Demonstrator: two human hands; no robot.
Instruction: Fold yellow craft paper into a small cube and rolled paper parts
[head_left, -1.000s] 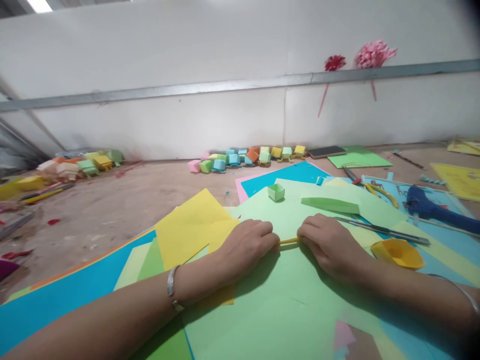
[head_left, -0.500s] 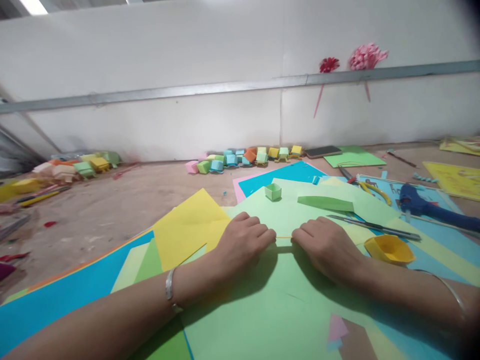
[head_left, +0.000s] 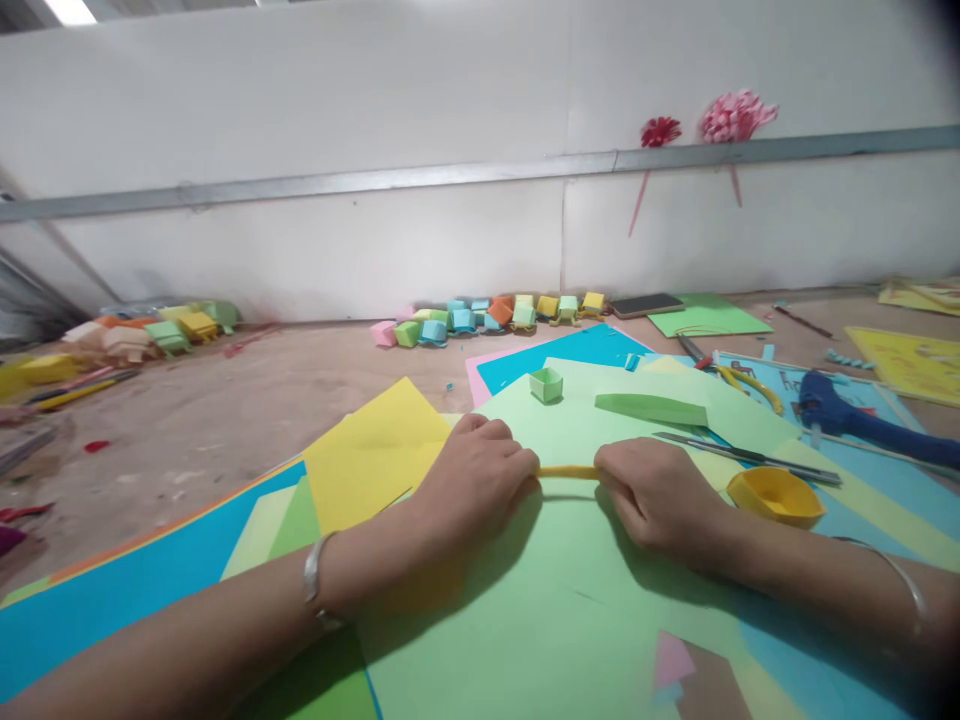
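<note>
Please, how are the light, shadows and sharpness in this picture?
Head view: soft shadows of the left hand and right hand fall on the pale green paper; head view: the bright strip at top left looks washed out; head view: the top-right corner is dark, and the red scrap at far left looks blurry.

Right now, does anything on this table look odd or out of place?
Mainly the knife: it lies loose on the papers, just beyond the right hand, and its blade seems to be out. The yellow sheet also sits crooked over other sheets.
</note>
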